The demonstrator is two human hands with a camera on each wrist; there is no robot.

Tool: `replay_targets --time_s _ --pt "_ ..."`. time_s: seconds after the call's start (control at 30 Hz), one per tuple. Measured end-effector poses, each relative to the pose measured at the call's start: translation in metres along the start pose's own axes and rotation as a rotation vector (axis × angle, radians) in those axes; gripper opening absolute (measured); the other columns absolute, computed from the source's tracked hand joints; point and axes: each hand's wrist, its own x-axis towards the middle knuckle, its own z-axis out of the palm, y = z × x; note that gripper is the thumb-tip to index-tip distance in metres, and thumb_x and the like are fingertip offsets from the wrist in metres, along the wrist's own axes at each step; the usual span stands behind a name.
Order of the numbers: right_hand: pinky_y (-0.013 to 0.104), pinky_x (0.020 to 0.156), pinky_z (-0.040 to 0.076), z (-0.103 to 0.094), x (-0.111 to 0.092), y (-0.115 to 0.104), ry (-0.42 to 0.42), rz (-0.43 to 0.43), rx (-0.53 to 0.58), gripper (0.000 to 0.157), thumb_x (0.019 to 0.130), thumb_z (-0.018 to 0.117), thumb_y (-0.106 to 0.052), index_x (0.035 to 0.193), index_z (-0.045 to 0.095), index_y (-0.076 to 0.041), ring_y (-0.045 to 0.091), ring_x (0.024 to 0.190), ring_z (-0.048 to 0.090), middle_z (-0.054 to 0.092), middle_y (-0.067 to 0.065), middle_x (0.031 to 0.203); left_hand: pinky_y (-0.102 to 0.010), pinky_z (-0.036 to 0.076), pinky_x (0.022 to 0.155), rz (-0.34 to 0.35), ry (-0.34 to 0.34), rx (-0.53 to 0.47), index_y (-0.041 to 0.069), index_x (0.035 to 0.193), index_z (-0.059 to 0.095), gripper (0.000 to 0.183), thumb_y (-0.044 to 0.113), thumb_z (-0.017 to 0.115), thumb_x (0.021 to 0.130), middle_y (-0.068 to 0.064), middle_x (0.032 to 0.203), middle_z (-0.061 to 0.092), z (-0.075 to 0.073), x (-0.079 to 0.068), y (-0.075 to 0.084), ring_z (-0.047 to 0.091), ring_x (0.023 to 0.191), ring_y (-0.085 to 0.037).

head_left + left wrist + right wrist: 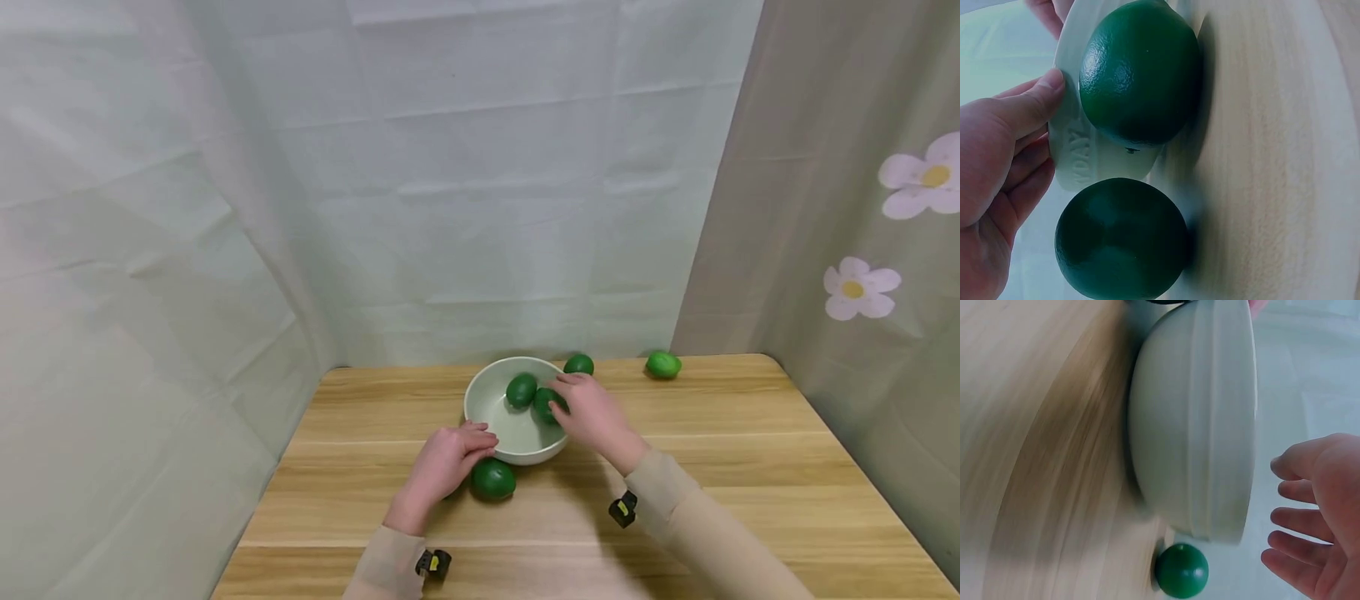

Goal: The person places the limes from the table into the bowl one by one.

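A pale, light green bowl [517, 457] stands near the table's back edge with two dark green limes inside, one farther back [521, 390] and one to its right [546, 406]. My left hand [447, 457] holds the bowl's near-left rim, thumb on the rim in the left wrist view. Over the bowl's right side hovers my right hand [592, 414], above the right-hand lime; the right wrist view shows its fingers [1300, 519] spread with nothing between them. Just outside the bowl lies a lime [493, 479]; another lime [1121, 240] beside it is mostly hidden by my left hand in the head view.
Behind the bowl's right side sits another dark green lime [578, 364]. A brighter green lime [663, 365] lies farther right by the back edge. The wooden table [735, 483] meets hanging pale curtains [487, 208] at the back and sides.
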Motion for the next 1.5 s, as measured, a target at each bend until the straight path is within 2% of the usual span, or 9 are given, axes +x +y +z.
replay_targets --time_s 0.2,0.5,0.7,0.93,1.2,1.33,1.5 --pt "0.060 0.104 0.056 -0.010 -0.011 0.017 0.066 -0.032 0.009 0.034 0.095 0.080 -0.012 0.127 0.076 0.000 0.045 0.126 0.065 0.071 0.024 0.133 -0.047 0.056 0.108 -0.005 -0.001 -0.010 0.008 0.115 0.084 0.020 0.015 0.080 0.097 -0.003 0.118 0.080 -0.003 0.001 0.001 0.072 0.122 -0.025" --pt "0.064 0.107 0.053 -0.019 -0.025 0.045 0.114 -0.008 0.028 0.032 0.095 0.080 -0.007 0.125 0.075 0.003 0.051 0.126 0.063 0.073 0.024 0.128 -0.047 0.056 0.108 -0.004 0.002 -0.006 0.008 0.114 0.085 0.019 0.015 0.081 0.097 -0.002 0.116 0.080 -0.003 0.001 0.000 0.072 0.122 -0.025" --pt "0.063 0.105 0.054 -0.025 -0.035 0.066 0.148 -0.004 0.009 0.031 0.095 0.077 -0.005 0.125 0.075 0.003 0.049 0.123 0.066 0.072 0.026 0.128 -0.046 0.056 0.108 -0.009 0.000 -0.007 0.008 0.115 0.084 0.019 0.015 0.081 0.097 -0.004 0.117 0.080 -0.003 0.002 0.000 0.072 0.122 -0.025" --pt "0.063 0.101 0.056 -0.031 -0.047 0.091 0.158 0.040 -0.030 0.028 0.096 0.077 -0.004 0.122 0.076 0.004 0.048 0.120 0.067 0.072 0.028 0.128 -0.046 0.056 0.107 -0.024 -0.015 -0.016 0.008 0.116 0.084 0.020 0.016 0.080 0.097 -0.005 0.119 0.080 -0.003 0.003 0.002 0.072 0.122 -0.027" --pt "0.065 0.096 0.058 -0.039 -0.050 0.120 0.117 0.157 -0.057 0.031 0.099 0.071 -0.006 0.128 0.073 0.005 0.051 0.124 0.064 0.067 0.029 0.136 -0.046 0.056 0.108 -0.022 -0.003 -0.022 0.007 0.115 0.084 0.020 0.015 0.081 0.096 -0.004 0.117 0.080 -0.002 0.001 0.000 0.073 0.121 -0.026" --pt "0.065 0.087 0.060 -0.041 -0.050 0.135 0.113 0.192 -0.073 0.031 0.098 0.072 -0.007 0.127 0.073 0.004 0.052 0.115 0.067 0.068 0.029 0.133 -0.047 0.056 0.108 -0.018 -0.009 -0.023 0.008 0.116 0.084 0.020 0.015 0.081 0.097 -0.005 0.118 0.080 -0.002 0.001 0.001 0.072 0.121 -0.027" --pt "0.063 0.075 0.062 -0.042 -0.048 0.150 0.097 0.203 -0.060 0.031 0.097 0.074 -0.006 0.127 0.072 0.002 0.050 0.098 0.072 0.073 0.029 0.121 -0.048 0.056 0.107 -0.018 -0.012 -0.017 0.008 0.115 0.084 0.020 0.015 0.081 0.097 -0.005 0.117 0.080 -0.002 0.000 0.001 0.073 0.121 -0.027"
